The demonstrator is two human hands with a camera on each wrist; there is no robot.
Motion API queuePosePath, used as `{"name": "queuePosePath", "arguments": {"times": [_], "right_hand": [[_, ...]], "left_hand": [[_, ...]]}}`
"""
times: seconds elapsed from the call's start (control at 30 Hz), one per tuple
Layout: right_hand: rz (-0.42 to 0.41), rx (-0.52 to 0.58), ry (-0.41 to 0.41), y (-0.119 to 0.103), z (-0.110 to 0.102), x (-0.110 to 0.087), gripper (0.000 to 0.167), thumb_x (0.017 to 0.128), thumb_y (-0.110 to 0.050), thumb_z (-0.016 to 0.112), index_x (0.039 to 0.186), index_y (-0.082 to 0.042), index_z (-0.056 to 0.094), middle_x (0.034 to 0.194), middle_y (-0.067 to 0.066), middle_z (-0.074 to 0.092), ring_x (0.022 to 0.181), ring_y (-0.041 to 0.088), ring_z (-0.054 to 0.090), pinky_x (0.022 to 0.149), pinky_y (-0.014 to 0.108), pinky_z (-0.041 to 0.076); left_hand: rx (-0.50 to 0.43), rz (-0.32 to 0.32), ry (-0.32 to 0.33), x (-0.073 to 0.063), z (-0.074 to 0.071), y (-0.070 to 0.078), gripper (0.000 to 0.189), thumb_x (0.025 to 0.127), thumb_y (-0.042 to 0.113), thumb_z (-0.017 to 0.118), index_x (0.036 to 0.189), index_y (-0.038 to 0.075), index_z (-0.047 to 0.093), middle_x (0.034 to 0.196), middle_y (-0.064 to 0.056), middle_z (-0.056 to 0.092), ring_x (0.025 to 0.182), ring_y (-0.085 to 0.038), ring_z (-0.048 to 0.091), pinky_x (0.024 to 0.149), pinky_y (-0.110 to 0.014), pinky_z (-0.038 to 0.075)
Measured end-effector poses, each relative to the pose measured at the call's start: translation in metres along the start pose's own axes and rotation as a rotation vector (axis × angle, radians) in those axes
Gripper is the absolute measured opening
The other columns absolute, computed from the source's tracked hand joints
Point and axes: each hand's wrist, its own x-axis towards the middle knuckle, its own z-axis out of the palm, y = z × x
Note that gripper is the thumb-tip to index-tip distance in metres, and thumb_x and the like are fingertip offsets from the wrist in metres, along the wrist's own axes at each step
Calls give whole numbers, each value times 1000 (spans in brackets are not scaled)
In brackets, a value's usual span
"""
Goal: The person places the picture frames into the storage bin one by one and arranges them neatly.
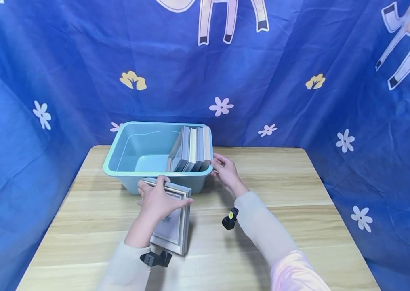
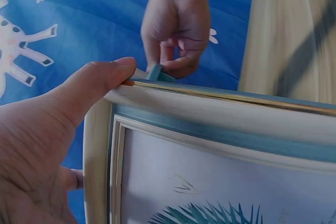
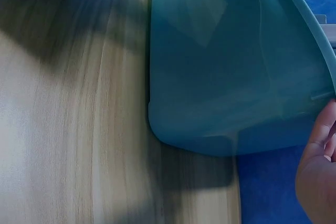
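My left hand (image 1: 157, 200) grips a picture frame (image 1: 170, 232) by its upper part, in front of a light blue plastic bin (image 1: 117, 173). Up close in the left wrist view, the frame (image 2: 220, 116) has a pale border with a blue inner band, around a print of a blue-green plant. My left thumb lies over its edge. On the bin's right side, my right hand (image 1: 226, 173) pinches the rim. The right wrist view shows those fingers on the rim of the bin (image 3: 226, 77). Several more frames (image 1: 192, 147) stand on edge inside, against the bin's right wall.
A light wooden table (image 1: 281, 226) carries the bin near its back edge. Blue cloth (image 1: 175, 68) printed with flowers and animals hangs behind and at both sides. Black wrist cameras (image 1: 156, 258) sit on both cuffs.
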Motion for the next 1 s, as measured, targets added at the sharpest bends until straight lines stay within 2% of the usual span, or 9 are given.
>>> {"name": "queuePosePath", "arguments": {"times": [0.07,0.2,0.27,0.47,0.67,1.0], "right_hand": [[-2,4,-3,0,0,0,39,95,3,53,134,5,49,90,4,51,63,7,51,49,12,48],[-7,12,-12,0,0,0,39,95,3,54,134,6,49,91,5,51,63,7,52,49,12,48],[-9,12,-14,1,0,0,40,95,3,54,134,6,49,93,6,50,64,6,52,50,12,49],[-6,8,-18,0,0,0,39,95,4,54,134,6,49,95,7,51,66,7,52,50,12,49],[-2,16,-20,-1,0,-1,38,96,3,52,134,7,48,91,5,51,64,7,52,50,12,48],[4,19,-9,0,-1,-2,40,96,4,52,135,8,46,90,3,51,63,7,51,49,13,48]], "left_hand": [[-15,7,15,-3,-2,0,93,50,63,86,115,12,43,121,-36,22,113,-53,27,85,-72,32],[-39,2,50,-10,-4,-1,91,49,62,87,113,14,44,119,-32,21,107,-48,31,77,-57,39],[-52,10,72,-12,-5,-1,90,49,62,87,112,14,44,118,-31,21,105,-46,32,76,-54,39],[-91,55,116,-21,-14,4,91,49,60,88,114,12,46,118,-28,20,105,-46,32,81,-55,40],[-128,128,155,-29,-28,14,95,49,59,88,119,11,46,125,-30,17,115,-48,28,85,-58,43],[-133,280,275,-42,-62,37,89,47,46,94,114,12,47,118,-21,20,103,-43,38,74,-50,47]]}}
